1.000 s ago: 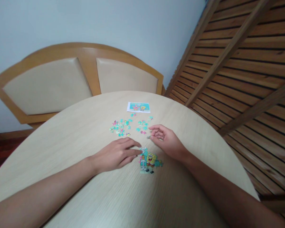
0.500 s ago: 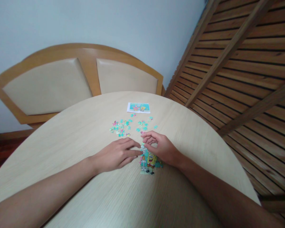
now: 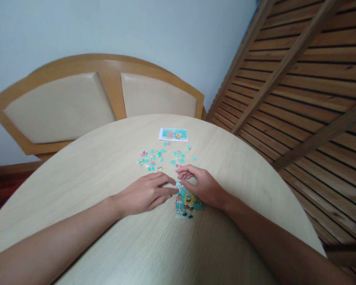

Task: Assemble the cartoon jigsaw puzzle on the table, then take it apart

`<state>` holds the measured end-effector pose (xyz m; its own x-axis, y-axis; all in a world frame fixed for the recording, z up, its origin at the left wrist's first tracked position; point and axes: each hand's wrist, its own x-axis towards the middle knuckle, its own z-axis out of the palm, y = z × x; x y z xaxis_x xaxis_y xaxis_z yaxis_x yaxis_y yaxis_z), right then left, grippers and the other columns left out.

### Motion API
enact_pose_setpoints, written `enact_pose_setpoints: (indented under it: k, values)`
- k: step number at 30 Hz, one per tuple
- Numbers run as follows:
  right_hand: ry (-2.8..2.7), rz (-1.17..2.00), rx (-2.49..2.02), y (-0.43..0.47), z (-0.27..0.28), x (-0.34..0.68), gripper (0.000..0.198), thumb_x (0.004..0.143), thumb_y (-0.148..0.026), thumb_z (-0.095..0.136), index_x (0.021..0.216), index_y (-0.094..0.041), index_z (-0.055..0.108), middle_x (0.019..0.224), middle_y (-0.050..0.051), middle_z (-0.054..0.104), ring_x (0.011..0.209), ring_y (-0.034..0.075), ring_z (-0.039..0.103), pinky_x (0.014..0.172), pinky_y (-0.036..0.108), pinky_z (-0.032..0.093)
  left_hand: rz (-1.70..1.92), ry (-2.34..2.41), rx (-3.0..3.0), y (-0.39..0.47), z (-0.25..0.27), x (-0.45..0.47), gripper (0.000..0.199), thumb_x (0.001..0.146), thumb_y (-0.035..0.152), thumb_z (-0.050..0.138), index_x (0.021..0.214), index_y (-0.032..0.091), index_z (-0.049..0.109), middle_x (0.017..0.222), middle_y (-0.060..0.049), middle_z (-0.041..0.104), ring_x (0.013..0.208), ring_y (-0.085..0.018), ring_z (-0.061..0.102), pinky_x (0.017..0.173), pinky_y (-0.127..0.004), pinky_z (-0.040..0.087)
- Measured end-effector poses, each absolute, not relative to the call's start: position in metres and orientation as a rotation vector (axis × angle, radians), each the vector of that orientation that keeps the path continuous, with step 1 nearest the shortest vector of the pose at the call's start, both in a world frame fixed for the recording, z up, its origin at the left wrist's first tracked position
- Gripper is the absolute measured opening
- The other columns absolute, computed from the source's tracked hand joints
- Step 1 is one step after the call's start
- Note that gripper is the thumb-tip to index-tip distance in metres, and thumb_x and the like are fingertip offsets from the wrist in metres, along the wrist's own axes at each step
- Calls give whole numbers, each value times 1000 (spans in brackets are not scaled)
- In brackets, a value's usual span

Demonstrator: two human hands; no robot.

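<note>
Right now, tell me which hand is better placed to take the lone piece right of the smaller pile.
Probably the right hand: the lone piece lies just beyond its knuckles. The left hand is farther off, at the left edge of the joined puzzle. The right's grip is unclear.

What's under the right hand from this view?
Part of the joined puzzle section. Its yellow figure shows beside the right hand; whatever the palm covers is hidden, and whether the hand pinches a loose piece can't be told.
</note>
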<state>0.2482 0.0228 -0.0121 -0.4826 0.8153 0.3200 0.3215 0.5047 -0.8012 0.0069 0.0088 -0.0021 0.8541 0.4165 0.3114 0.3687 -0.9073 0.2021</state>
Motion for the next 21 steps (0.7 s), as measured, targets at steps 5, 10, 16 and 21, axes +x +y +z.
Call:
enact_pose_setpoints:
  k: [5, 10, 16, 21]
  values:
    - [-2074, 822, -956, 23, -11, 250, 25, 86, -11, 61, 109, -20, 65, 98, 3, 73, 91, 16, 69, 88, 33, 54, 507, 632, 2882, 9, -2, 7, 30, 103, 24, 46, 128, 23, 64, 124, -11, 62, 112, -24, 59, 97, -42, 52]
    - [-2127, 764, -975, 23, -10, 251, 27, 86, -10, 62, 111, -20, 65, 98, 3, 75, 98, 18, 70, 96, 37, 50, 509, 633, 2883, 8, -1, 7, 31, 103, 24, 46, 128, 24, 64, 126, -11, 62, 112, -24, 59, 97, -42, 52]
    - [-2151, 743, -1018, 24, -13, 252, 26, 87, -11, 63, 111, -20, 65, 99, 2, 75, 102, 18, 69, 97, 37, 49, 492, 621, 2876, 9, -1, 7, 31, 103, 23, 45, 129, 23, 64, 127, -11, 63, 116, -24, 58, 99, -43, 50]
    - [-2192, 697, -1013, 25, -13, 253, 27, 86, -11, 64, 111, -19, 65, 99, 3, 76, 103, 19, 68, 96, 37, 49, 493, 618, 2884, 8, 0, 7, 31, 103, 24, 45, 128, 23, 63, 129, -10, 63, 117, -25, 58, 100, -43, 49]
